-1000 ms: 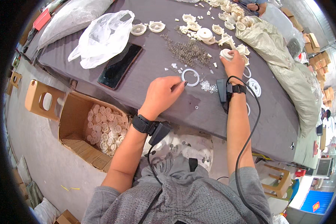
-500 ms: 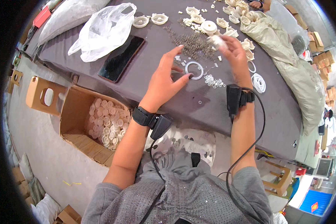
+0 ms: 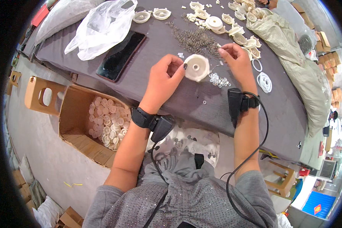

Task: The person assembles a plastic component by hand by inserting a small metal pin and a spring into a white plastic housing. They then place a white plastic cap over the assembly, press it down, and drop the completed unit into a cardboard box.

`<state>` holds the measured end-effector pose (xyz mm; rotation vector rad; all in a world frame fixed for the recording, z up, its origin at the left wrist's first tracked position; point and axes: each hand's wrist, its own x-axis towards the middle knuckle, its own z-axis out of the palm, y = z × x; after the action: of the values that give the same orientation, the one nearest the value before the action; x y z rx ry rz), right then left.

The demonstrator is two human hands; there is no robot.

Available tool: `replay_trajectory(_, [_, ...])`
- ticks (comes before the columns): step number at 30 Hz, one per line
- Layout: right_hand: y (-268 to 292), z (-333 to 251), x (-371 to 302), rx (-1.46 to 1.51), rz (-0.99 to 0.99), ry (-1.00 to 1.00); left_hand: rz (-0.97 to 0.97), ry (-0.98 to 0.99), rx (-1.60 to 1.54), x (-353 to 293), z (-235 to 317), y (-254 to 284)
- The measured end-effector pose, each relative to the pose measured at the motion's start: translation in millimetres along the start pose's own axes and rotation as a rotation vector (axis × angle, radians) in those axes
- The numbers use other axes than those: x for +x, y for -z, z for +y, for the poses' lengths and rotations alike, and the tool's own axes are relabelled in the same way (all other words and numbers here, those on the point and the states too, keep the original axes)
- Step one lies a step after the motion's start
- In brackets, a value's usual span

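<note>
A round cream-white plastic cap (image 3: 192, 72) with a small raised hub at its centre is gripped at its left edge by my left hand (image 3: 164, 81), thumb and fingers closed on it. My right hand (image 3: 237, 62) is pinched at the right edge of a heap of small dark metal springs (image 3: 195, 41); what lies between its fingertips is too small to make out. Small clear washers (image 3: 219, 80) are clustered on the dark table (image 3: 171, 110) between the cap and my right wrist. Tiny white pieces (image 3: 181, 55) lie by the springs.
More cream caps (image 3: 239, 38) sit beyond the springs, beside a long woven sack (image 3: 288, 49). White rings (image 3: 264, 82) lie on the right. A phone (image 3: 121, 56) and plastic bag (image 3: 102, 28) are at left. Below the table edge, a carton (image 3: 78, 121) holds many round parts.
My left hand now holds the cap, where a white ring lay under its fingers before. My right hand has let go of the blurred white part and pinches at the springs.
</note>
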<state>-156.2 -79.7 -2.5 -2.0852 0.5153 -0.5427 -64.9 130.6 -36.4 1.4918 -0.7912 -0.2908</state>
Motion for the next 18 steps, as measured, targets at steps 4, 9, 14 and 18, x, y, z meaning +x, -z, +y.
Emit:
replay_trajectory(4, [2, -2, -4, -0.157, -0.110, 0.020, 0.026, 0.034, 0.036, 1, 0, 0])
replay_trajectory(9, [-29, -13, -2, -0.316, -0.118, 0.114, 0.013, 0.060, 0.081, 1, 6, 2])
replay_trajectory(14, [-38, -7, 0, -0.489, -0.055, 0.193, -0.026, -0.005, 0.201, -3, 14, -8])
replay_trajectory(18, [-37, -3, -4, -0.397, -0.061, 0.180, -0.011, -0.179, 0.483, -7, 7, -10])
